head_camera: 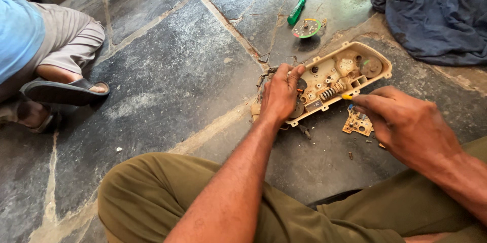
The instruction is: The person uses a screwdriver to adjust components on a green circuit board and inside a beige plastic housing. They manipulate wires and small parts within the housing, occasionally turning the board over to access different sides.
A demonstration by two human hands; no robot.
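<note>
A cream plastic instrument housing (350, 68) with small gears and a coil spring lies on the stone floor. My left hand (280, 93) presses down on its near left end, fingers curled over the edge. My right hand (401, 118) pinches a thin tool with a yellow tip (346, 97), and that tip touches the housing's front edge near the spring. A small tan circuit piece (356, 123) lies on the floor just under my right hand.
A green-handled screwdriver (302, 3) and a small round green-rimmed part (307, 28) lie beyond the housing. A dark blue cloth (436, 9) is heaped at the top right. Another person's leg and sandal (63, 91) sit at the left. Small screws dot the floor (177, 70).
</note>
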